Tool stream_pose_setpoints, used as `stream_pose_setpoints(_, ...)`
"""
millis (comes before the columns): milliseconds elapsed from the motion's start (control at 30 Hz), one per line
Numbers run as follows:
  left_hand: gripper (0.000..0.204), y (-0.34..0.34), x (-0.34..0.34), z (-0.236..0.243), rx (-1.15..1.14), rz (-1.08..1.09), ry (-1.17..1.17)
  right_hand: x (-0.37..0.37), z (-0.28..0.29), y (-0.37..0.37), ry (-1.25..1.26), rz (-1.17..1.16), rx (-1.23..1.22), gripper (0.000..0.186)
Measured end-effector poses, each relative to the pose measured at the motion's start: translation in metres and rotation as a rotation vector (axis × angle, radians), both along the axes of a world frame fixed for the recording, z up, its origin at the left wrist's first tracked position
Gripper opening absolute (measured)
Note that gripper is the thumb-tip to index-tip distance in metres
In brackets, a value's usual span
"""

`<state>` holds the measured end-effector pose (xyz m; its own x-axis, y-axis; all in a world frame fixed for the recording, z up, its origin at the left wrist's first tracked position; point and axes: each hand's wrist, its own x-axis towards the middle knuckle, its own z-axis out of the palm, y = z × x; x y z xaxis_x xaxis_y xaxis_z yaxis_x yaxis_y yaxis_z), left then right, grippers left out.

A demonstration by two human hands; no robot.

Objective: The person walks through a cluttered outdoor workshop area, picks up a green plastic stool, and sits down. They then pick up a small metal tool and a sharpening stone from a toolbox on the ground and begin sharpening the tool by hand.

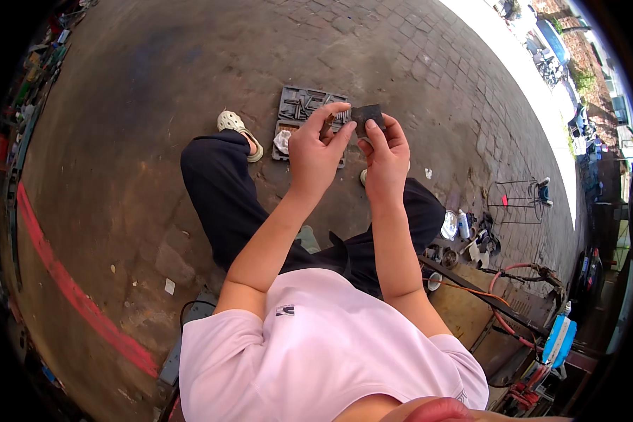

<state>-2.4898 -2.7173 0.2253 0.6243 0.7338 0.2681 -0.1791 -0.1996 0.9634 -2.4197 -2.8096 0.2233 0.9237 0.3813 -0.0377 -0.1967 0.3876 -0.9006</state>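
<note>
Both hands are raised in front of me over my lap. My left hand (pixel 315 151) has its fingers closed at the left edge of a small dark, flat, squarish piece (pixel 364 112); a small brownish bit shows among these fingers, too small to make out. My right hand (pixel 385 158) grips the same piece from the right, thumb on its face and fingers curled. Just beyond my hands, an open grey tool case (pixel 308 92) with metal bits lies on the ground, a crumpled white wad (pixel 283 141) in its nearer part.
My cream clogs (pixel 232 122) are on the stained pavement (pixel 141 141). At the right are cans, a white spray bottle (pixel 463 225), a wire stand (pixel 513 200), hoses and a metal cart (pixel 471 313) with a blue bottle (pixel 561 337). A red painted stripe (pixel 84 302) runs along the left.
</note>
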Motion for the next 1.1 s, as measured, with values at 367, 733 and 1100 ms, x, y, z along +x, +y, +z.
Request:
stream_pose_setpoints(367,0.024,-0.012,0.003,-0.011,0.045,-0.031,0.089,-0.002,-0.014,-0.012,0.071,0.109,0.11,0.022)
stream_pose_setpoints(733,0.018,-0.009,-0.002,-0.002,-0.006,-0.092,0.173,0.004,-0.02,-0.015,0.068,0.189,0.188,0.012)
stream_pose_setpoints(1100,0.021,-0.015,-0.003,-0.004,0.171,-0.049,0.197,0.009,-0.026,-0.021,0.116,0.239,0.172,0.008)
